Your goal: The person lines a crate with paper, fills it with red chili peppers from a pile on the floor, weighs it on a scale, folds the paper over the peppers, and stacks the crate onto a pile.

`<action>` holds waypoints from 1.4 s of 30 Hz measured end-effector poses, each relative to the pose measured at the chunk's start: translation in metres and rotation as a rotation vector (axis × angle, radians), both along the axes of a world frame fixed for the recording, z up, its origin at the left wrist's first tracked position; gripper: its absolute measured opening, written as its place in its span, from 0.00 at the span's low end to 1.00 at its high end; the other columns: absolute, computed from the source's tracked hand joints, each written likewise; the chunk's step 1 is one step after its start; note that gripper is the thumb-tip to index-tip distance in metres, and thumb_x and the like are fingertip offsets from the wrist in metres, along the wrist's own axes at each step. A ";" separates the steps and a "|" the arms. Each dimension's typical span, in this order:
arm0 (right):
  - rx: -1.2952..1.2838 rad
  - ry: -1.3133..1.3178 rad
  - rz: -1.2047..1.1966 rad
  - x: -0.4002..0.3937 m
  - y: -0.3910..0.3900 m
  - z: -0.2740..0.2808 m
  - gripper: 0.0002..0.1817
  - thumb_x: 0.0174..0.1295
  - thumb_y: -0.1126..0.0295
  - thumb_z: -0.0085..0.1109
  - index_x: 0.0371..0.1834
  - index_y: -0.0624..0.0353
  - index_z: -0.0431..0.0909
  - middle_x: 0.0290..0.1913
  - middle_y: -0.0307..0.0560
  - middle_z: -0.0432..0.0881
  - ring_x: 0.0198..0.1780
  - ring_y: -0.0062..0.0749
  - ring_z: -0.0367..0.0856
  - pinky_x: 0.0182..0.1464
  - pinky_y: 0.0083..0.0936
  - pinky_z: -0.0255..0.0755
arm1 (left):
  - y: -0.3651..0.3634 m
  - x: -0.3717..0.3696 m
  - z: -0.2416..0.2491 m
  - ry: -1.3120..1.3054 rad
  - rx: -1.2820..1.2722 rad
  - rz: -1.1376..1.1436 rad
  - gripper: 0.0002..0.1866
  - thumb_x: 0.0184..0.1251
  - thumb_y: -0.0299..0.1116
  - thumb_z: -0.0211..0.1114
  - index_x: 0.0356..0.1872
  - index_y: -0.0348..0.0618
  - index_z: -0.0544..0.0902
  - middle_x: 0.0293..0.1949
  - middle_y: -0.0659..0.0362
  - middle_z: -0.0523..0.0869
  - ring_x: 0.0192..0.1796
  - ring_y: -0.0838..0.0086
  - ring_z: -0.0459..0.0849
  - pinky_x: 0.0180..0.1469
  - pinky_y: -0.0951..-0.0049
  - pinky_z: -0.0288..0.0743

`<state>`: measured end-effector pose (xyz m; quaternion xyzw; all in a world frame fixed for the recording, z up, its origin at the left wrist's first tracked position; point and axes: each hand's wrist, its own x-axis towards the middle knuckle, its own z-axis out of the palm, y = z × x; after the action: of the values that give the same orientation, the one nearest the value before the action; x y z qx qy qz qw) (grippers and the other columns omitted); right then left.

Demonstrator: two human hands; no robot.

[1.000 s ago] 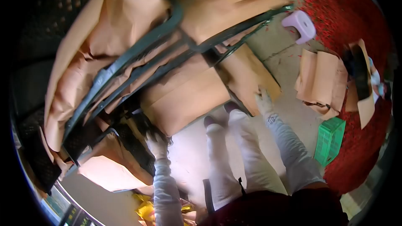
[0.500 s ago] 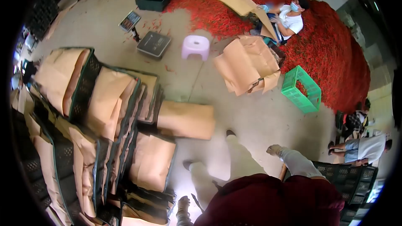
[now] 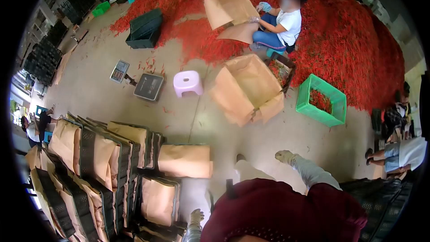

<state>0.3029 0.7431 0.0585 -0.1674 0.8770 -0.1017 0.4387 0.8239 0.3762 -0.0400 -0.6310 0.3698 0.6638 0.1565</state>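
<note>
My right hand [image 3: 285, 157], in a pale glove and grey sleeve, hangs over the floor with its fingers loosely apart and nothing held. At the bottom, my left hand [image 3: 195, 216], gloved too, is low beside a paper-lined crate [image 3: 159, 201]; its fingers look loose, with no object in them. Another paper-covered crate [image 3: 186, 161] lies at the edge of the stacks. Ahead, a large box lined with brown paper [image 3: 248, 85] stands open. To its right sits a green crate [image 3: 321, 101] with some red chillies inside.
Stacked crates [image 3: 103, 161] fill the lower left. A purple stool [image 3: 187, 83] and a scale [image 3: 148, 87] stand ahead. A seated person [image 3: 286, 22] handles brown paper by the chilli heap [image 3: 349, 54]. Another person [image 3: 410, 152] is at the far right; dark crates [image 3: 376, 201] are at lower right.
The view has shifted, so the stacks sit lower and further left. The seated person's paper sheets have changed position, and the paper-lined box now shows its open inside. My hands still hang low.
</note>
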 end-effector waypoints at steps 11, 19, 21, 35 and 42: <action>-0.081 0.035 -0.045 -0.101 -0.041 -0.030 0.19 0.60 0.54 0.52 0.45 0.53 0.84 0.45 0.52 0.85 0.48 0.46 0.84 0.52 0.35 0.75 | -0.034 -0.091 -0.005 0.153 -0.271 -0.573 0.14 0.65 0.40 0.56 0.33 0.41 0.85 0.29 0.59 0.84 0.31 0.73 0.80 0.36 0.68 0.74; -0.026 -0.059 0.054 -0.165 -0.060 -0.065 0.20 0.62 0.53 0.50 0.46 0.53 0.83 0.45 0.51 0.86 0.47 0.46 0.84 0.52 0.37 0.75 | -0.128 -0.198 -0.005 0.106 -0.243 -0.748 0.15 0.66 0.41 0.55 0.31 0.43 0.85 0.28 0.63 0.83 0.32 0.73 0.79 0.37 0.68 0.73; 0.029 -0.035 -0.003 -0.186 -0.071 -0.069 0.20 0.62 0.53 0.51 0.44 0.55 0.83 0.42 0.50 0.86 0.44 0.44 0.84 0.50 0.36 0.75 | -0.172 -0.236 -0.015 0.170 -0.356 -0.928 0.14 0.66 0.41 0.55 0.32 0.43 0.84 0.28 0.63 0.83 0.31 0.73 0.79 0.37 0.68 0.73; -0.064 -0.071 -0.301 -0.346 -0.305 -0.022 0.18 0.64 0.55 0.51 0.47 0.53 0.83 0.36 0.51 0.86 0.37 0.40 0.84 0.46 0.32 0.75 | -0.368 -0.458 0.046 0.286 -0.181 0.185 0.20 0.71 0.43 0.58 0.57 0.42 0.76 0.37 0.56 0.87 0.31 0.69 0.84 0.34 0.67 0.77; -0.014 -0.075 0.029 -0.434 -0.394 0.008 0.17 0.63 0.61 0.56 0.50 0.58 0.82 0.36 0.42 0.85 0.34 0.25 0.81 0.43 0.25 0.76 | -0.312 -0.421 0.054 -0.055 -0.072 -0.165 0.14 0.66 0.36 0.58 0.48 0.42 0.83 0.31 0.60 0.85 0.28 0.75 0.79 0.30 0.73 0.73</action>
<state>-0.1312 0.3495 0.0661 -0.1791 0.8566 -0.1078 0.4717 0.4024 0.0646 0.0141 -0.6216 0.4396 0.6173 0.1982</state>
